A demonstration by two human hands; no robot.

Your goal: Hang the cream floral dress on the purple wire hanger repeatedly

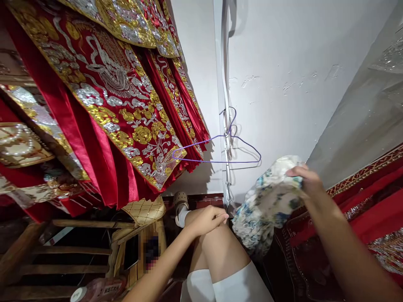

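Observation:
My right hand (304,178) is raised at the right and grips a bunched floral cloth (267,205), white with blue and green flowers, which hangs down from my fingers. My left hand (206,220) rests on my raised knee with its fingers curled in and nothing visible in them. A purple wire hanger (220,157) hangs on the white wall, left of and above the cloth.
Red garments with gold and silver embroidery (113,100) hang at the upper left. More red embroidered fabric (371,209) lies at the right. A wooden stool with a quilted cushion (143,212) stands below. A bottle (97,290) lies at the bottom left.

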